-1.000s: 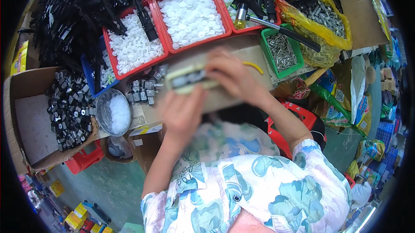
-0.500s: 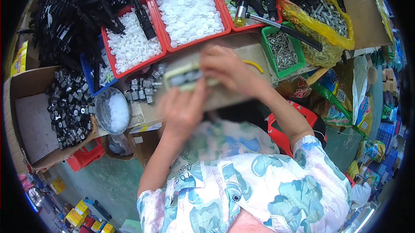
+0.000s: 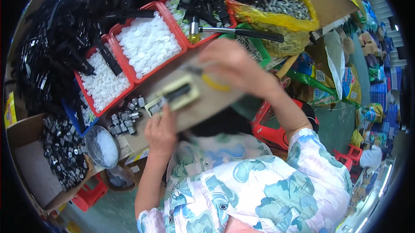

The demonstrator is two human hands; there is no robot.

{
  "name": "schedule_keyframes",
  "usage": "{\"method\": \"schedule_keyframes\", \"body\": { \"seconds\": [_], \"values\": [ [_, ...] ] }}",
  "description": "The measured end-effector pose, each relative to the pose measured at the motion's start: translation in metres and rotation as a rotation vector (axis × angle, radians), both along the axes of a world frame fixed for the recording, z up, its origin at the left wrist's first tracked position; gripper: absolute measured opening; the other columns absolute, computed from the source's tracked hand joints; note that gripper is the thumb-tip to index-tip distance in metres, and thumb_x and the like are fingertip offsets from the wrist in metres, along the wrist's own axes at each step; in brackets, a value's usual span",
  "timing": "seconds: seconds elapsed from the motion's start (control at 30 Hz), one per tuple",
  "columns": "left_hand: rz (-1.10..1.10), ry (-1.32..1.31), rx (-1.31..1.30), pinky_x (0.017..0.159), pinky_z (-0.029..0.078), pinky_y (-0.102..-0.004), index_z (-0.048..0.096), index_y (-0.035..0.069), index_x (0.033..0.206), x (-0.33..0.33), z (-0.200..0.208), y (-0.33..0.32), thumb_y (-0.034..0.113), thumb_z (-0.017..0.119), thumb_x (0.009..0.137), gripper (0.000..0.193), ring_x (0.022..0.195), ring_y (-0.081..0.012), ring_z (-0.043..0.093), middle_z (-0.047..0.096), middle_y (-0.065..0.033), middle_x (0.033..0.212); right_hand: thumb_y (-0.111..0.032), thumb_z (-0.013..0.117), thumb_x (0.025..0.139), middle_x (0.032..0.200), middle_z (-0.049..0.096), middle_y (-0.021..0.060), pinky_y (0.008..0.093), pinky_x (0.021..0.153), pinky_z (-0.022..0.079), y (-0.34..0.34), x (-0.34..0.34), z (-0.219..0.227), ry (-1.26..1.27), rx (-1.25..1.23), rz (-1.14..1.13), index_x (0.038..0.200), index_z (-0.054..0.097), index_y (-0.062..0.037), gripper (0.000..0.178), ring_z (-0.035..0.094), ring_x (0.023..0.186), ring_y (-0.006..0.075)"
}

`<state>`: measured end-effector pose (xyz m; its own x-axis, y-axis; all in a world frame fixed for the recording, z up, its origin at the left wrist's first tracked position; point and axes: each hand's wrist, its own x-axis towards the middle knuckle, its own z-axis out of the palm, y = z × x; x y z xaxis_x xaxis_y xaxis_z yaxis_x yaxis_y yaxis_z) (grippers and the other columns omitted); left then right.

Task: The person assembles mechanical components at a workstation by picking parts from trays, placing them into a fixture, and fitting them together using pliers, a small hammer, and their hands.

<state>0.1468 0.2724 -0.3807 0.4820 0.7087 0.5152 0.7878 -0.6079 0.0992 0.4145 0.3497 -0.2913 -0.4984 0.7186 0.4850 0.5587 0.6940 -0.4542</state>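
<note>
A pale yellow block-shaped holder (image 3: 190,98) with a dark slot lies at the table's front, with a small shiny metal piece at its left end. My left hand (image 3: 161,132) is closed at that end, its fingertips pressed against the holder. Just right of the holder, my right hand (image 3: 235,65) is lifted above the table. Motion smears its fingers, and I cannot see whether they hold anything. Close below that hand is a tool with a curved yellow handle (image 3: 218,84); its other end is blurred. Several small metal-and-black parts (image 3: 125,119) sit left of the holder.
Red trays of white plastic pieces (image 3: 149,45) line the back, beneath heaped black parts (image 3: 47,55). A hammer (image 3: 255,33) lies across a tray and a green tray. Also around are a yellow bag of screws (image 3: 298,21), a metal bowl (image 3: 103,148) and a carton (image 3: 30,164).
My right hand has come off the holder and moved right, near the yellow-handled tool. My left hand stays at the holder's left end. The whole view has shifted and tilted.
</note>
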Motion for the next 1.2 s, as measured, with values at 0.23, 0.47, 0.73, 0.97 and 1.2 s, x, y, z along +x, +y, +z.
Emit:
{"method": "schedule_keyframes", "body": {
  "seconds": [0.23, 0.47, 0.73, 0.97, 1.2],
  "values": [
    [-0.023, -0.004, -0.035, 0.052, 0.042, -0.0352, 0.07, 0.0, 0.11, 0.006, 0.005, 0.003, 0.013, 0.078, 0.081, 0.032, 0.057, -0.0212, 0.053, 0.056, -0.0047, 0.061, -0.013, 0.065, 0.087, 0.095, 0.069, 0.015, 0.0409, 0.08, 0.053, 0.068, 0.156, 0.038, -0.366, 0.039, -0.585, 0.093, 0.07, -0.0017, 0.014, 0.068, 0.089, 0.0337],
    [0.069, -0.005, -0.098, 0.053, 0.045, -0.0373, 0.069, 0.0, 0.108, 0.013, 0.018, 0.002, 0.015, 0.077, 0.081, 0.032, 0.061, -0.0235, 0.057, 0.06, -0.0069, 0.065, -0.014, 0.07, 0.08, 0.092, 0.07, 0.0171, 0.042, 0.08, 0.054, 0.131, 0.215, 0.021, -0.645, -0.287, -0.554, 0.094, 0.069, -0.001, 0.019, 0.069, 0.09, 0.032],
    [0.171, -0.271, -0.278, 0.056, 0.047, -0.036, 0.071, 0.003, 0.106, -0.031, 0.066, 0.01, 0.008, 0.077, 0.08, 0.027, 0.061, -0.0231, 0.059, 0.063, -0.0095, 0.07, -0.012, 0.068, 0.09, 0.09, 0.07, 0.006, 0.029, 0.073, 0.049, 0.134, 0.249, 0.018, -0.263, -0.429, -0.55, 0.103, 0.072, 0.0006, 0.018, 0.061, 0.08, 0.0121],
    [0.566, -0.147, -0.14, 0.065, 0.049, -0.0373, 0.071, -0.001, 0.099, -0.153, 0.062, 0.04, 0.002, 0.067, 0.085, 0.015, 0.068, -0.0294, 0.062, 0.062, -0.0145, 0.08, -0.027, 0.071, 0.095, 0.092, 0.068, -0.0021, 0.0232, 0.069, 0.045, 0.133, 0.272, -0.005, 0.392, -0.263, -0.68, 0.112, 0.074, -0.0067, 0.026, 0.057, 0.079, 0.0058],
    [0.589, 0.0, -0.29, 0.081, 0.05, -0.0423, 0.072, 0.002, 0.092, -0.193, 0.051, 0.074, 0.003, 0.068, 0.081, 0.012, 0.093, -0.0323, 0.061, 0.062, -0.0131, 0.088, -0.017, 0.072, 0.094, 0.091, 0.067, -0.0024, 0.0207, 0.072, 0.046, 0.109, 0.211, 0.008, 0.355, -0.303, -0.454, 0.107, 0.074, -0.0049, 0.018, 0.058, 0.081, 0.0064]
  ]
}}
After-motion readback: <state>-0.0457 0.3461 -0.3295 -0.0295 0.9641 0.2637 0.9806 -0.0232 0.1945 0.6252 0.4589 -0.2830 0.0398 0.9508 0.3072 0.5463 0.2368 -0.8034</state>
